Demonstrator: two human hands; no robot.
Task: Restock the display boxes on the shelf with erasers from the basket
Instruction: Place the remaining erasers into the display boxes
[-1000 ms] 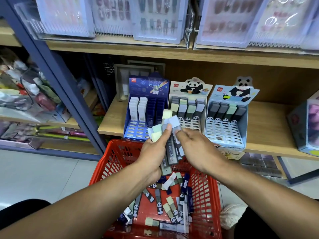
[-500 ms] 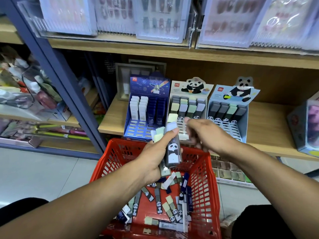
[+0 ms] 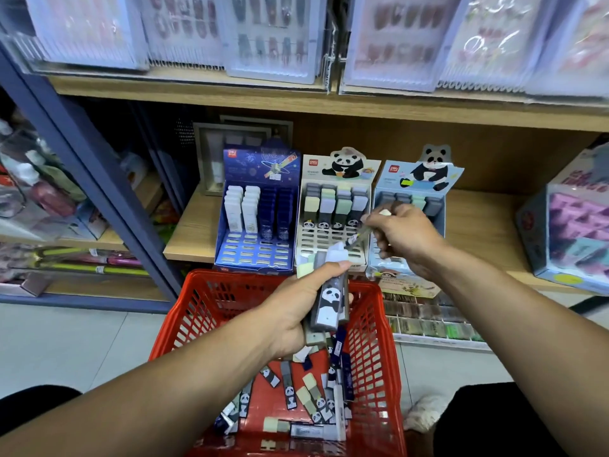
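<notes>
hands (image 3: 296, 305) (image 3: 403, 240) two, display boxes (image 3: 333, 206) three, basket (image 3: 375, 357) one

Loose erasers (image 3: 308, 402) lie jumbled in the red basket (image 3: 379, 357) — three display boxes (image 3: 333, 206) stand side by side on the shelf (image 3: 194, 232), partly filled.

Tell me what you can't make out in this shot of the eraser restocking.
Head view only:
- Bundle count: left hand covers most of the erasers it grips.
- Single eraser in right hand: motion-blurred, print unreadable.
- Pale-blue display box: lower rows hidden behind right hand.
- Red basket: near rim cut off.
</notes>
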